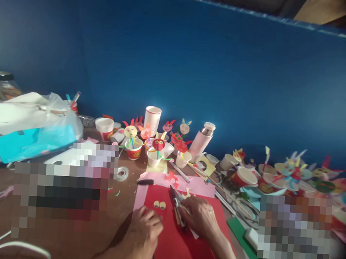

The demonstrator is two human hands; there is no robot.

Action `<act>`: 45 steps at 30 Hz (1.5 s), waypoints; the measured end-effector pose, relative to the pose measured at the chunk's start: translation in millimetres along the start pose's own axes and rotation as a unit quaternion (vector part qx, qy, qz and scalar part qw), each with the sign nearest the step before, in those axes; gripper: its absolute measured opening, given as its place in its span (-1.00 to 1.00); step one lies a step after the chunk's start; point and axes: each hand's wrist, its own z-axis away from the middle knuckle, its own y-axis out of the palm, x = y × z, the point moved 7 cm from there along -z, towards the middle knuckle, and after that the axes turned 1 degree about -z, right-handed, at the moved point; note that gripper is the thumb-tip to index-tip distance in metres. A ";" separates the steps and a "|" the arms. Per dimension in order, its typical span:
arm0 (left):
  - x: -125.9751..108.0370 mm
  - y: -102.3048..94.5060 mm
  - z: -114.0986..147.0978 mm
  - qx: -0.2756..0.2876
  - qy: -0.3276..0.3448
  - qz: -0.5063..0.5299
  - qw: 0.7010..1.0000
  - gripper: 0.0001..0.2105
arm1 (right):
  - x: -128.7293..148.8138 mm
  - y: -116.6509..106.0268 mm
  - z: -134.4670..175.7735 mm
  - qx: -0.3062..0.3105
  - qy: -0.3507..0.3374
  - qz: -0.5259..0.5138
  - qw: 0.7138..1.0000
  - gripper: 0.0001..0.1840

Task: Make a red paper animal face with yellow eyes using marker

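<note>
My left hand [144, 233] rests at the left edge of a red paper sheet [180, 249], fingers curled together; whatever lies under them is hidden. Just above its knuckles, two small pale paper ovals with dark marks, like eyes [159, 205], lie on the red sheet. My right hand [199, 217] is closed over what look like scissors [174, 195], whose dark tips point away to the upper left. A slim black-ended pen [181, 219] lies beside its fingers. Pink paper [141, 188] sticks out under the red sheet, with a black marker [145, 181] on it.
Paper cups [133, 153] holding paper-faced figures stand along the blue partition [176, 67]. A pink thermos [200, 143] rises behind them. A tape roll [121, 174] lies left; green paper [249, 243] and cables lie right. A turquoise packet [34, 142] sits far left.
</note>
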 end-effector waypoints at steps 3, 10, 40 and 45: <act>-2.1 -1.0 1.1 0.026 -0.009 0.005 1.000 -0.86 | 0.1 0.0 -0.2 0.002 -0.004 -0.006 1.000 -0.85; -1.1 1.8 3.1 0.040 -0.006 0.009 0.999 -0.85 | -8.0 0.8 -1.3 -0.024 -0.003 -0.018 1.000 -0.78; 6.0 10.8 2.2 -0.017 -0.004 0.023 1.000 -0.82 | 20.6 11.0 -5.2 -0.087 -0.034 0.003 0.996 -0.66; 6.7 9.2 2.4 -0.027 -0.012 0.032 0.999 -0.80 | 16.3 -4.4 -1.3 -0.100 -0.040 -0.105 0.989 -0.60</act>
